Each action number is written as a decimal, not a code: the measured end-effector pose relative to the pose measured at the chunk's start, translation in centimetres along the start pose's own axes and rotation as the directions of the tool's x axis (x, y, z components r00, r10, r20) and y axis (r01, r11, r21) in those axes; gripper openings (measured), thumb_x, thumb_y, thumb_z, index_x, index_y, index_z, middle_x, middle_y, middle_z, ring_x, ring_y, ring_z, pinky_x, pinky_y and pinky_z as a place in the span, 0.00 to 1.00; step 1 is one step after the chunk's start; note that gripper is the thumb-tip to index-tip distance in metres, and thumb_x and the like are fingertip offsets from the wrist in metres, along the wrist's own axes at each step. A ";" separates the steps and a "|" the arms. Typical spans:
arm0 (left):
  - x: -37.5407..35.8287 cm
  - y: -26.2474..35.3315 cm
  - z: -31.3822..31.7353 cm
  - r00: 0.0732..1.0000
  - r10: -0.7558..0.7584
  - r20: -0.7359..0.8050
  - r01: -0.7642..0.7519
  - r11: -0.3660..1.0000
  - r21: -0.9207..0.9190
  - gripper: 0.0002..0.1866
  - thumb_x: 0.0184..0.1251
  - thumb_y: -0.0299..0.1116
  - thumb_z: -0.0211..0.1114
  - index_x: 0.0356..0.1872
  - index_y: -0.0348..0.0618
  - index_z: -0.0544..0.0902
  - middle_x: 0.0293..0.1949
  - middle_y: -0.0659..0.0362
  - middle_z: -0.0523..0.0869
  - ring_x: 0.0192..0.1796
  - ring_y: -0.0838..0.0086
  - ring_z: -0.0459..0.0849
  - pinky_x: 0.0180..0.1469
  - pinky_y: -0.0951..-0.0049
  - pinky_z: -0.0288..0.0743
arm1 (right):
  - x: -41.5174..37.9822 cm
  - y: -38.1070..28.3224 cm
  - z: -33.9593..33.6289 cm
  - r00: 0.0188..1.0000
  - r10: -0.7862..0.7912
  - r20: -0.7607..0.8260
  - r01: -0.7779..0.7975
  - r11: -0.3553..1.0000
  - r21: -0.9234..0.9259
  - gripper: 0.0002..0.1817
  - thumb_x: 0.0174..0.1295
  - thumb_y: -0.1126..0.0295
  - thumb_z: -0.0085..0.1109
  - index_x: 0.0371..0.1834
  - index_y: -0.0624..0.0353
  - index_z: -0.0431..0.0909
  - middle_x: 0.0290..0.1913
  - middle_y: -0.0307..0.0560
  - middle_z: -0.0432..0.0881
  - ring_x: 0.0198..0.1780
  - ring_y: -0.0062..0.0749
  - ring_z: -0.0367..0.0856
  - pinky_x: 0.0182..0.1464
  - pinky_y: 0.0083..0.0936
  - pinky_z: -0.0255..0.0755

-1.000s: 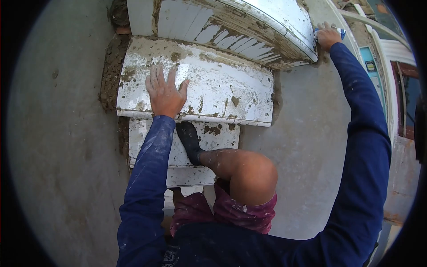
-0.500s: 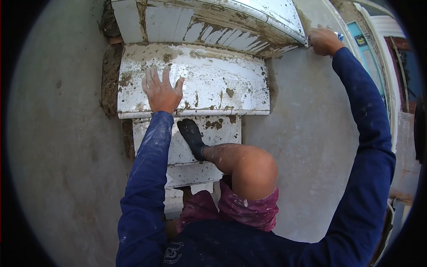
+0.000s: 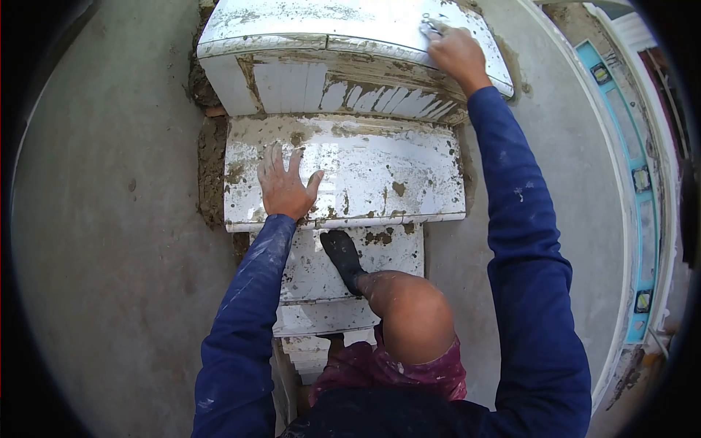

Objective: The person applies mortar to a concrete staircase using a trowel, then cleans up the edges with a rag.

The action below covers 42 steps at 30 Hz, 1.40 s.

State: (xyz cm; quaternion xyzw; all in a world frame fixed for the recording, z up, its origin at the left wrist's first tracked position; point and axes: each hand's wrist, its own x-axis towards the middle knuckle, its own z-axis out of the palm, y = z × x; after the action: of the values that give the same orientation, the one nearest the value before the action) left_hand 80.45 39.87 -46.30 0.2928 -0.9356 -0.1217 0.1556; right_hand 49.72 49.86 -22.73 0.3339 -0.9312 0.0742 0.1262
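Note:
My left hand [image 3: 285, 190] lies flat with its fingers spread on a white, mud-spotted stair tread [image 3: 358, 164]. Dust covers its fingers. Up on the higher tread [image 3: 350, 18], my right hand [image 3: 458, 55] is closed around a small pale object [image 3: 431, 29], pressed to the white surface near the right end. Its kind cannot be made out, as the fingers cover most of it. Below that tread, the riser [image 3: 285, 86] is smeared with wet brown mortar in streaks.
My socked foot [image 3: 341, 255] stands on a lower step [image 3: 394, 252]. Rough mortar [image 3: 212, 168] edges the stairs on the left. Grey concrete surfaces flank both sides. A turquoise spirit level [image 3: 628, 139] lies along the ledge at right.
My right hand has moved left, from the corner of the upper step onto its top. The view has shifted, bringing more of the upper tread and spirit level into sight. My left hand stays on its tread.

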 end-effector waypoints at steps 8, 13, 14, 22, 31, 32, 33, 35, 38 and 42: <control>-0.1 0.1 -0.8 0.998 -0.016 0.058 0.017 0.999 -0.029 0.34 0.65 0.58 0.59 0.65 0.47 0.71 0.72 0.42 0.59 0.76 0.50 0.51 0.75 0.44 0.41 | 1.5 -15.2 -2.4 0.934 -0.356 0.007 0.331 0.874 0.355 0.23 0.58 0.63 0.52 0.56 0.53 0.81 0.46 0.57 0.85 0.49 0.50 0.84 0.56 0.41 0.75; 0.2 0.1 -0.6 0.999 -0.027 0.028 0.028 0.999 -0.039 0.33 0.64 0.57 0.59 0.65 0.47 0.71 0.71 0.41 0.61 0.76 0.49 0.51 0.74 0.44 0.42 | 3.8 6.8 -3.7 0.975 0.150 -0.165 -0.148 0.989 0.023 0.24 0.60 0.60 0.54 0.58 0.59 0.78 0.45 0.63 0.85 0.50 0.52 0.84 0.54 0.42 0.75; 0.1 0.1 -0.6 0.999 -0.027 0.029 0.028 0.999 -0.040 0.33 0.64 0.57 0.59 0.65 0.47 0.71 0.70 0.41 0.61 0.76 0.49 0.51 0.74 0.44 0.42 | 5.0 10.8 -2.4 0.959 0.068 -0.275 -0.135 0.963 -0.232 0.22 0.57 0.63 0.53 0.53 0.58 0.81 0.44 0.64 0.85 0.48 0.54 0.84 0.52 0.41 0.76; 0.3 -0.1 -0.5 1.000 -0.003 0.003 0.003 0.999 -0.046 0.33 0.64 0.57 0.60 0.63 0.46 0.73 0.69 0.41 0.62 0.75 0.50 0.54 0.72 0.45 0.45 | 11.7 12.2 -1.2 0.989 0.080 -0.122 -0.076 0.996 0.037 0.22 0.56 0.62 0.53 0.48 0.64 0.83 0.43 0.68 0.84 0.49 0.57 0.83 0.54 0.41 0.75; 0.7 -0.3 -0.8 0.999 -0.025 -0.037 0.020 0.994 -0.110 0.32 0.62 0.57 0.63 0.59 0.45 0.76 0.66 0.42 0.65 0.73 0.50 0.56 0.72 0.44 0.48 | 19.8 10.0 6.1 1.000 0.018 0.024 -0.013 0.981 -0.194 0.20 0.55 0.61 0.52 0.38 0.68 0.84 0.45 0.69 0.83 0.50 0.60 0.82 0.55 0.44 0.74; 0.6 -0.3 -0.8 0.999 -0.024 -0.037 0.019 0.993 -0.117 0.32 0.62 0.57 0.63 0.59 0.45 0.76 0.66 0.42 0.66 0.74 0.50 0.56 0.72 0.44 0.48 | 18.5 5.5 5.1 1.000 -0.028 0.006 0.029 0.989 -0.147 0.20 0.54 0.61 0.52 0.38 0.69 0.84 0.44 0.69 0.83 0.49 0.61 0.82 0.55 0.44 0.74; 0.6 -0.5 -0.7 0.999 -0.022 -0.041 0.016 0.992 -0.123 0.31 0.62 0.57 0.63 0.59 0.45 0.76 0.66 0.42 0.66 0.74 0.50 0.56 0.72 0.44 0.47 | 17.1 0.8 3.9 0.997 -0.074 -0.011 0.073 0.992 -0.100 0.21 0.53 0.62 0.51 0.37 0.69 0.84 0.44 0.70 0.83 0.47 0.61 0.83 0.54 0.45 0.74; 0.6 -0.7 -0.8 0.999 -0.016 -0.036 0.011 0.993 -0.115 0.32 0.63 0.58 0.62 0.60 0.45 0.76 0.67 0.42 0.65 0.74 0.50 0.55 0.72 0.44 0.47 | 17.8 -6.1 5.4 0.991 -0.131 -0.013 0.131 0.991 0.002 0.20 0.53 0.62 0.52 0.37 0.69 0.84 0.43 0.69 0.83 0.46 0.60 0.83 0.52 0.45 0.75; 0.6 -0.7 -0.8 0.999 -0.038 -0.020 0.035 0.989 -0.141 0.33 0.63 0.59 0.61 0.60 0.46 0.76 0.67 0.42 0.65 0.74 0.50 0.54 0.72 0.44 0.47 | 18.3 -18.4 6.4 0.961 -0.275 -0.006 0.275 0.959 0.073 0.19 0.54 0.60 0.54 0.41 0.63 0.86 0.47 0.61 0.85 0.50 0.55 0.83 0.54 0.40 0.76; 0.5 -0.9 -0.8 0.999 -0.042 0.011 0.043 0.988 -0.150 0.34 0.64 0.59 0.60 0.63 0.47 0.75 0.69 0.42 0.64 0.76 0.51 0.52 0.73 0.45 0.43 | 20.6 -31.6 7.4 0.817 -0.576 -0.036 0.574 0.817 -0.050 0.13 0.56 0.64 0.56 0.37 0.58 0.86 0.42 0.53 0.86 0.44 0.45 0.86 0.46 0.39 0.79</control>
State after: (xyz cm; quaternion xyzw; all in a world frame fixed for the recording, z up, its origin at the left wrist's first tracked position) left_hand 80.80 38.77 -45.78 0.2997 -0.9179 -0.1963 0.1708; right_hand 53.29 11.60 -22.24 0.5950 -0.7848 0.0238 0.1717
